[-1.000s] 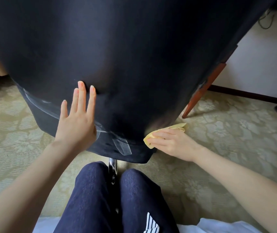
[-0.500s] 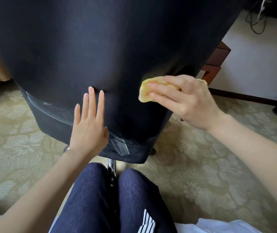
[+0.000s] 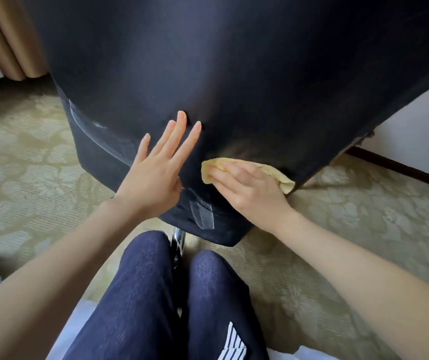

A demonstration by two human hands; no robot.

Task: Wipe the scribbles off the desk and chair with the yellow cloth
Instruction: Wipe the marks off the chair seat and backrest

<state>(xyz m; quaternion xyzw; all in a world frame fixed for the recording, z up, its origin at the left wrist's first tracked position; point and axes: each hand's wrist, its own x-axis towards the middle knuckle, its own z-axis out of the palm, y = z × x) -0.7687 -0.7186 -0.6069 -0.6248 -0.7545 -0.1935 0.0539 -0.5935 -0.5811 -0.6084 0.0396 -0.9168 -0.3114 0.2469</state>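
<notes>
The back of a dark navy fabric chair fills the upper half of the head view. My left hand lies flat against its lower back, fingers straight and pointing up. To its right, my right hand presses the yellow cloth onto the chair's lower right part, fingers laid flat over it. Only the cloth's edges show around the hand. Pale strips mark the chair's dark lower rim. The desk is hardly visible.
My knees in dark blue trousers are just below the chair, with its chrome post between them. Patterned beige carpet spreads on both sides. Tan curtains hang at the upper left; a white wall with dark baseboard is at the right.
My right hand with the cloth has slid down the chair back from the mid right to the lower edge. My left hand has shifted slightly up and right, still flat on the chair.
</notes>
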